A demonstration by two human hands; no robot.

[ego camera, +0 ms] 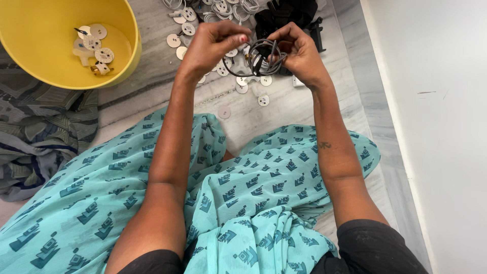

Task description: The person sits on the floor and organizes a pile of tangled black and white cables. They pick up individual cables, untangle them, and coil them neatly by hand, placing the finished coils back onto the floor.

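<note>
A coiled dark grey cable (259,57) hangs between both hands above the marble floor. My left hand (215,43) pinches one side of the coil with fingers closed. My right hand (299,50) grips the other side of the coil. Small white round discs (264,100) lie scattered on the floor just below the hands.
A yellow bucket (127,56) at the upper left holds several white discs (96,48). White cables (228,7) and black parts (289,15) lie at the top. A striped cloth (40,137) is on the left, teal patterned fabric (253,203) covers my lap, and a white wall (436,127) stands on the right.
</note>
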